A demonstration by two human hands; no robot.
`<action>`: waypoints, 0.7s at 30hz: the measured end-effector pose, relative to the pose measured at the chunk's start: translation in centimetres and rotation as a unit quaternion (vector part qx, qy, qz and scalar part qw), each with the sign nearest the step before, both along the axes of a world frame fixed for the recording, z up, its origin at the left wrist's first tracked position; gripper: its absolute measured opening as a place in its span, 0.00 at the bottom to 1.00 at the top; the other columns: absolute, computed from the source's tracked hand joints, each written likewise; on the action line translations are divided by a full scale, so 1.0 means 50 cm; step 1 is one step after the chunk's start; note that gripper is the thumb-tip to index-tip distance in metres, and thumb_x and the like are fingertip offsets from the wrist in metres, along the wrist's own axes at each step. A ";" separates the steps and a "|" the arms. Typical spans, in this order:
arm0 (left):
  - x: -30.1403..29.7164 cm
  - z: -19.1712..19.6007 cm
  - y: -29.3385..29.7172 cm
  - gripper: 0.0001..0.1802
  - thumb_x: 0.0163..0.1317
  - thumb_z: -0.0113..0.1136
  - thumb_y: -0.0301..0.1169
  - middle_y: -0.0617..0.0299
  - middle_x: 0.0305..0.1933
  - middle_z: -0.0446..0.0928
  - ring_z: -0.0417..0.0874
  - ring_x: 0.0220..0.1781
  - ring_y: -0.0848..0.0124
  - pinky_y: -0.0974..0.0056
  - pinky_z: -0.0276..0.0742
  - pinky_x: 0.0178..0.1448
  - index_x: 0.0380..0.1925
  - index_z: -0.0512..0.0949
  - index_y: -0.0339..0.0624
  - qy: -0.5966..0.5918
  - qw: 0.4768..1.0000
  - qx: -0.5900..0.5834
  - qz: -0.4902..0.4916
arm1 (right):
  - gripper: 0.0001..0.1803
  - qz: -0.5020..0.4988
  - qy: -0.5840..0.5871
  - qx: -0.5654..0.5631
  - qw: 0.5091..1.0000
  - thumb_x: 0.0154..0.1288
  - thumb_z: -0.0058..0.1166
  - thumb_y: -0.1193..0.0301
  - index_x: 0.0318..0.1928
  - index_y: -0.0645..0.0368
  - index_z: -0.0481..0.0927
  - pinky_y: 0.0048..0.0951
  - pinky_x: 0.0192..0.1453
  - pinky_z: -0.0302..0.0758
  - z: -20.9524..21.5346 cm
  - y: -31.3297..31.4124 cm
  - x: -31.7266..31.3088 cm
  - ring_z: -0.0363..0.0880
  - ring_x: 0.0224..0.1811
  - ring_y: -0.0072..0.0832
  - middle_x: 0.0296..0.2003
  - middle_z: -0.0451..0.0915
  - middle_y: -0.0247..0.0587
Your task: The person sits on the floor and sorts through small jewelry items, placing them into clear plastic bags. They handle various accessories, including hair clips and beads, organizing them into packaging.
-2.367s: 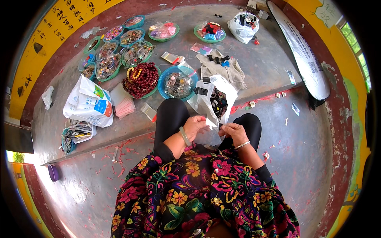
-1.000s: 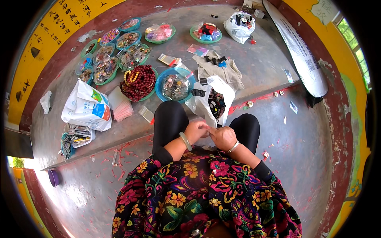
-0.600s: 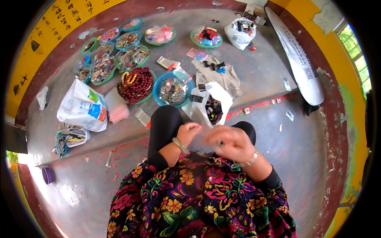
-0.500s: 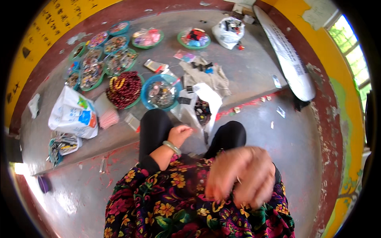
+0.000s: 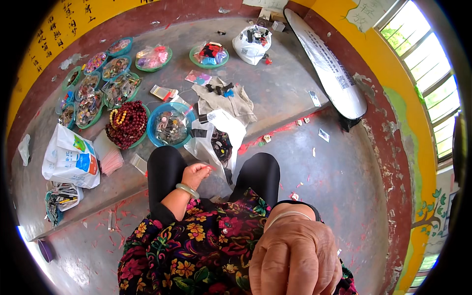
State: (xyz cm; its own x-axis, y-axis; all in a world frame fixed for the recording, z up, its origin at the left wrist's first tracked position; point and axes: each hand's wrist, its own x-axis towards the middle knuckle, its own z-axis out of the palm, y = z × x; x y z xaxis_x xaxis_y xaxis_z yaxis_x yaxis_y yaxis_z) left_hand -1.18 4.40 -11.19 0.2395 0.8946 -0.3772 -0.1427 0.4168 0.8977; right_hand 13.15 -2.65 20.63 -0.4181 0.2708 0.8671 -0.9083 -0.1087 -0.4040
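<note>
Head view: left hand [image 5: 195, 177] is over the lap beside the left knee, fingers curled in, thumb and index close together. There's a small reddish patch at the tips; can't tell if that's skin or something thin being pinched. Pale bangle [image 5: 188, 190] on that wrist.

Right hand [image 5: 297, 255] is close to the camera at the lower edge, back up, fingers bent down. Tips out of sight, so can't tell how far closed it is or whether it has hold of anything. Light-coloured band [image 5: 290, 214] at that wrist.

White plastic bag [image 5: 232, 124] sits at the step edge, between and just beyond the knees, near the left hand and well apart from the right. Mouth open, dark small pieces with coloured bits [image 5: 222, 146] visible inside.

Around it: blue basin [image 5: 152, 130] just left of the bag, holding clear-bagged trinkets; further left, dark red bead strings [image 5: 127, 132] in a green basket. Beige cloth [image 5: 241, 105] lies behind the bag with black pieces and one blue piece on it. Far left: printed white carrier bag [image 5: 61, 157], with a tub of pens [image 5: 64, 196] in front.
</note>
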 end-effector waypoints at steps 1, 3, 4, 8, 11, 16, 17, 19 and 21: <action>0.000 0.000 0.000 0.08 0.54 0.56 0.29 0.64 0.28 0.78 0.74 0.27 0.81 0.76 0.68 0.33 0.31 0.78 0.35 -0.002 1.000 0.003 -0.001 | 0.14 -0.020 0.018 0.000 1.000 0.59 0.53 0.66 0.24 0.65 0.77 0.29 0.39 0.73 -0.005 -0.004 -0.005 0.75 0.41 0.39 0.42 0.75 0.48; -0.003 0.003 0.000 0.08 0.55 0.56 0.28 0.66 0.26 0.76 0.73 0.26 0.82 0.76 0.70 0.34 0.30 0.78 0.34 -0.004 1.000 0.008 -0.003 | 0.14 -0.059 0.048 0.030 0.997 0.59 0.52 0.67 0.23 0.65 0.76 0.29 0.39 0.73 -0.001 0.002 -0.014 0.74 0.42 0.39 0.42 0.75 0.48; -0.003 0.007 0.001 0.08 0.55 0.56 0.28 0.66 0.26 0.76 0.73 0.26 0.82 0.76 0.70 0.33 0.30 0.78 0.34 -0.004 1.000 0.010 -0.002 | 0.14 -0.074 0.058 0.038 0.995 0.59 0.52 0.67 0.22 0.65 0.76 0.29 0.39 0.73 0.003 0.005 -0.015 0.74 0.42 0.38 0.43 0.74 0.48; 0.000 0.011 -0.005 0.08 0.55 0.56 0.28 0.66 0.26 0.76 0.73 0.26 0.81 0.76 0.69 0.33 0.31 0.78 0.34 -0.006 1.000 0.002 -0.004 | 0.15 -0.121 0.074 0.059 0.988 0.59 0.52 0.66 0.22 0.65 0.76 0.30 0.39 0.73 0.009 -0.008 -0.023 0.74 0.42 0.38 0.43 0.74 0.50; -0.004 0.013 -0.005 0.09 0.55 0.56 0.28 0.66 0.27 0.77 0.73 0.27 0.81 0.76 0.69 0.33 0.31 0.78 0.33 -0.010 1.000 -0.003 0.003 | 0.15 -0.091 0.068 0.045 0.992 0.59 0.51 0.65 0.23 0.65 0.76 0.30 0.39 0.73 0.010 -0.015 -0.021 0.74 0.42 0.38 0.43 0.74 0.52; -0.008 0.003 -0.005 0.09 0.55 0.56 0.28 0.65 0.27 0.77 0.73 0.27 0.81 0.76 0.70 0.34 0.31 0.78 0.34 -0.015 1.000 0.005 0.006 | 0.15 -0.019 0.032 0.016 0.999 0.59 0.51 0.66 0.23 0.67 0.76 0.29 0.39 0.74 -0.006 -0.020 -0.012 0.75 0.43 0.37 0.43 0.74 0.53; -0.010 0.006 -0.007 0.09 0.55 0.55 0.28 0.65 0.27 0.77 0.73 0.27 0.81 0.76 0.70 0.34 0.31 0.78 0.34 -0.015 1.000 0.005 0.005 | 0.16 -0.028 0.037 0.021 0.999 0.60 0.51 0.66 0.22 0.67 0.76 0.29 0.39 0.74 -0.007 -0.020 -0.013 0.75 0.42 0.37 0.43 0.74 0.53; -0.008 0.012 -0.007 0.09 0.55 0.55 0.28 0.65 0.27 0.77 0.73 0.27 0.81 0.76 0.70 0.34 0.31 0.79 0.34 -0.016 1.000 0.007 0.000 | 0.16 -0.063 0.037 0.034 0.997 0.60 0.50 0.66 0.22 0.67 0.76 0.29 0.38 0.74 0.000 -0.019 -0.013 0.76 0.41 0.37 0.43 0.74 0.53; -0.007 0.014 -0.007 0.09 0.55 0.55 0.29 0.65 0.27 0.76 0.73 0.27 0.81 0.76 0.69 0.34 0.31 0.79 0.34 -0.014 1.000 0.007 0.000 | 0.17 -0.098 0.033 0.042 0.994 0.60 0.50 0.66 0.21 0.67 0.76 0.29 0.37 0.75 0.011 -0.016 -0.010 0.76 0.40 0.37 0.43 0.74 0.53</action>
